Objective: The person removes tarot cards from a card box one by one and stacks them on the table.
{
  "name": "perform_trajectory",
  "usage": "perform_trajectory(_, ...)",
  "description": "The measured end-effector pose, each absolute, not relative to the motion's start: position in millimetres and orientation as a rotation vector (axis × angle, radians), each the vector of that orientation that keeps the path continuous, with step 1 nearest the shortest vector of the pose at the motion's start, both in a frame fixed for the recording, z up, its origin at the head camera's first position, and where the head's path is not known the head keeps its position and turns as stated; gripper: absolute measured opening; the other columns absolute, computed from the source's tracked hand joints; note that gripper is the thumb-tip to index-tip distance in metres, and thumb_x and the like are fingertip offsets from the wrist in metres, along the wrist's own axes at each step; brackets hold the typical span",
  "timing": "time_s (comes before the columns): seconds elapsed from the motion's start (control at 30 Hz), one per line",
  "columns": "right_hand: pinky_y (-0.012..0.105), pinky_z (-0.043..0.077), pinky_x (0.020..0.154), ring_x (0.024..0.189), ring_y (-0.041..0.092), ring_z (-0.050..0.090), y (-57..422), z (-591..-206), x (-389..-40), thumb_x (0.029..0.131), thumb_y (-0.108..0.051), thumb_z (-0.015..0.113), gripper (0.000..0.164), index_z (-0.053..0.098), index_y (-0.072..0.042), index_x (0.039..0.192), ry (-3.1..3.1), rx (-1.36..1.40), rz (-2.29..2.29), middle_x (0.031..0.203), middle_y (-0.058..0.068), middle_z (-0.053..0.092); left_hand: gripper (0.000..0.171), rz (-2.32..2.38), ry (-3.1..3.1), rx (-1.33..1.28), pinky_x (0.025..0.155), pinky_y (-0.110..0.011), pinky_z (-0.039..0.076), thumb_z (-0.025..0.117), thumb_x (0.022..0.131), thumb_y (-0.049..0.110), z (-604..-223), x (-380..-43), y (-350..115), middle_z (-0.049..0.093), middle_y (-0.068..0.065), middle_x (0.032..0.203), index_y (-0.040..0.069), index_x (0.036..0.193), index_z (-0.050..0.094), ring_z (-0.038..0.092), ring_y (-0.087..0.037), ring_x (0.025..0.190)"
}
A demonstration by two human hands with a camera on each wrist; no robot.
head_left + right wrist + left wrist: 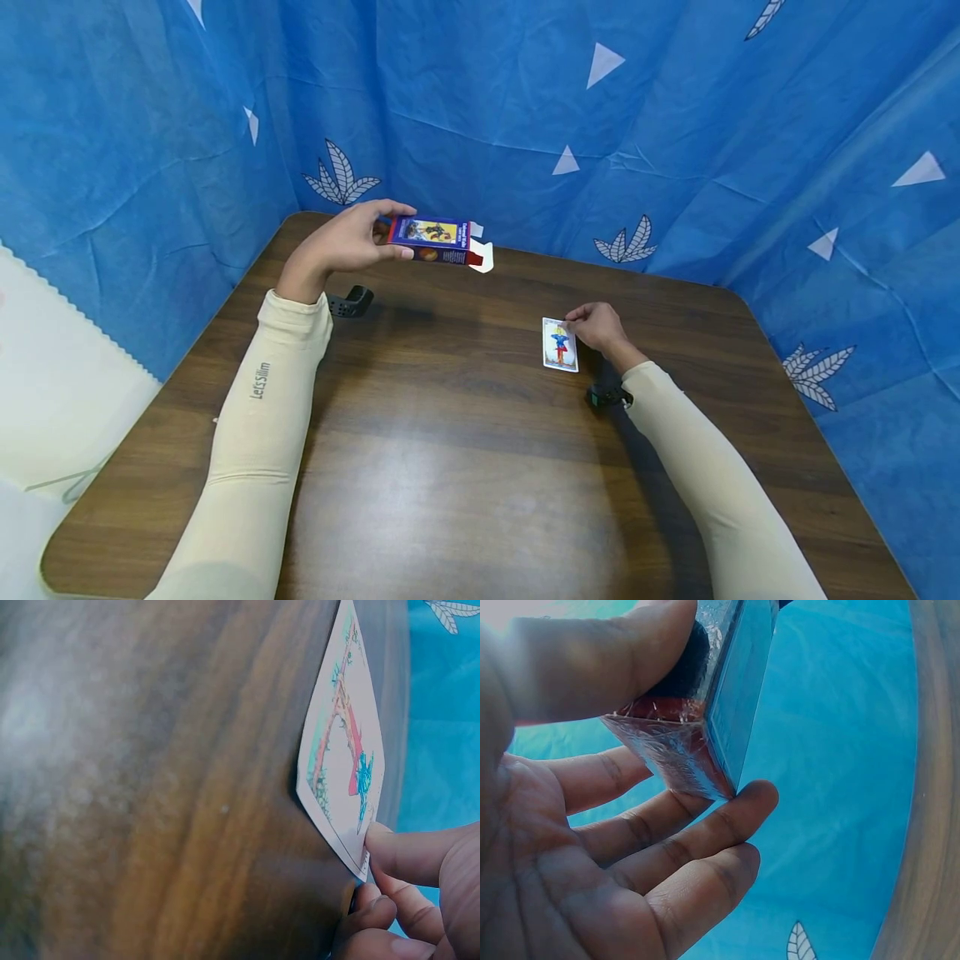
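Raised above the far left of the table, my left hand (352,237) grips a tarot card box (435,232) between thumb and fingers. The box is blue and red with a picture on its face, and a white end flap (482,256) hangs open on its right. In the left wrist view a shiny end of the box (667,754) faces the palm. Right of centre, my right hand (596,327) pinches a picture card (558,354) by its upper right corner. The card shows a figure in blue and red. Whether more cards lie under it I cannot tell.
Both hands work over a brown wooden table (450,433) with rounded corners. A blue curtain (510,108) with white leaf and triangle prints hangs along its back and sides. Dark camera mounts (351,302) sit at both wrists.
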State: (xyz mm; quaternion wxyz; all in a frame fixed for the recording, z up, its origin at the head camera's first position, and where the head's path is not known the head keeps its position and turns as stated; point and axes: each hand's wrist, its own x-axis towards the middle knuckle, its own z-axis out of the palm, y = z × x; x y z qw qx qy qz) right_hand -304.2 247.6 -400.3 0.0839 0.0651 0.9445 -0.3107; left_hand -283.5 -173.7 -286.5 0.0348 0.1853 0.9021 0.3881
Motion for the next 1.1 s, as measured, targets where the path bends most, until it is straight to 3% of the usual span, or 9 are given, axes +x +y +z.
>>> perform_trajectory(0.43, 0.040, 0.048, 0.091, 0.099, 0.028, 0.053, 246, -396, -308, 0.096, -0.020, 0.063, 0.019, 0.068, -0.006, 0.109, 2.827, 0.181, -0.911, 0.114, 0.015, 0.061, 0.067, 1.189, 2.778, 0.569, 0.102, -0.048, 0.044, 0.071, 0.091, 0.025, -278, -281, -175, 0.043, -0.020, 0.144, 0.009, 0.149, 0.040, 0.049, -0.034, 0.121)
perform_trajectory(0.67, 0.032, 0.044, 0.068, 0.089, 0.026, 0.051, 247, -395, -304, 0.096, -0.023, 0.055, 0.027, 0.068, -0.003, 0.111, 2.806, 0.179, -0.871, 0.111, 0.015, 0.059, 0.067, 1.207, 2.752, 0.561, 0.103, -0.048, 0.044, 0.071, 0.091, 0.024, -284, -282, -171, 0.042, -0.018, 0.144, 0.010, 0.148, 0.041, 0.048, -0.034, 0.121)
perform_trajectory(0.87, 0.038, 0.047, 0.084, 0.100, 0.026, 0.053, 234, -386, -302, 0.100, -0.026, 0.053, 0.030, 0.067, -0.003, 0.114, 2.889, 0.081, -1.050, 0.119, 0.015, 0.063, 0.065, 1.202, 2.754, 0.560, 0.104, -0.050, 0.043, 0.071, 0.091, 0.022, -287, -280, -170, 0.043, -0.019, 0.144, 0.009, 0.148, 0.042, 0.048, -0.034, 0.122)
perform_trajectory(0.97, 0.032, 0.045, 0.080, 0.092, 0.020, 0.051, 216, -374, -302, 0.100, -0.025, 0.055, 0.030, 0.068, -0.002, 0.113, 2.907, -0.056, -1.269, 0.108, 0.010, 0.064, 0.065, 1.200, 2.763, 0.550, 0.104, -0.050, 0.044, 0.072, 0.091, 0.022, -285, -279, -171, 0.043, -0.019, 0.144, 0.010, 0.148, 0.042, 0.049, -0.034, 0.121)
perform_trajectory(1.1, 0.024, 0.038, 0.060, 0.067, 0.011, 0.045, 184, -353, -294, 0.098, -0.021, 0.060, 0.028, 0.067, 0.003, 0.110, 2.760, -0.235, -1.637, 0.080, 0.000, 0.057, 0.066, 1.201, 2.766, 0.545, 0.103, -0.049, 0.044, 0.072, 0.091, 0.023, -283, -278, -171, 0.043, -0.019, 0.144, 0.011, 0.148, 0.041, 0.050, -0.034, 0.122)
